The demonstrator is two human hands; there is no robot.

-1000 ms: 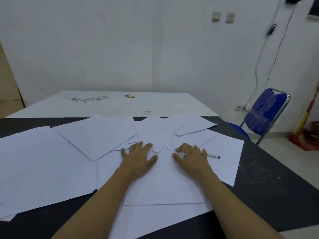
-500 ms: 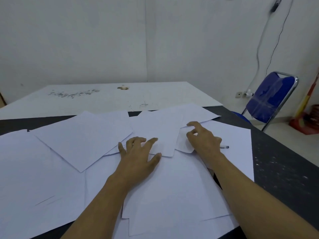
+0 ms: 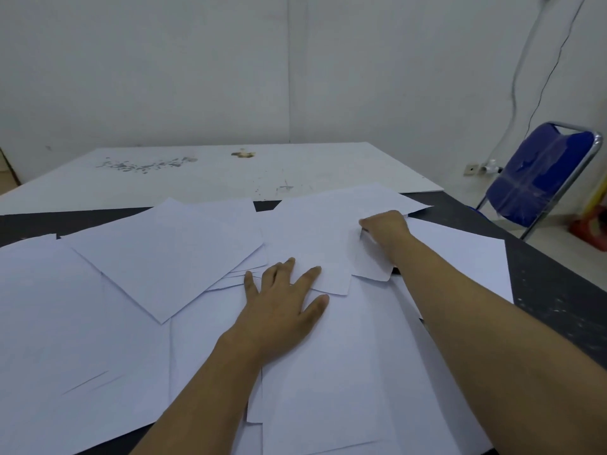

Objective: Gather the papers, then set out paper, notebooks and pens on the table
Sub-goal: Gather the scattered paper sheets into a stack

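Note:
Several loose white sheets of paper lie scattered and overlapping across the black table. My left hand rests flat with spread fingers on the sheets near the middle. My right hand is further away, its fingers pinched on a far sheet, whose near corner curls up off the pile. A smaller sheet lies just below that hand. My right forearm covers the spot where a pen lay; no pen or notebook shows now.
A white board with dark scuffs lies on the far half of the table. A blue folding chair stands at the right by the wall, with red objects on the floor beside it.
My right hand has reached forward and to the right and closed on a far sheet. My left hand has stayed flat on the papers. The pen has gone out of sight under my arm.

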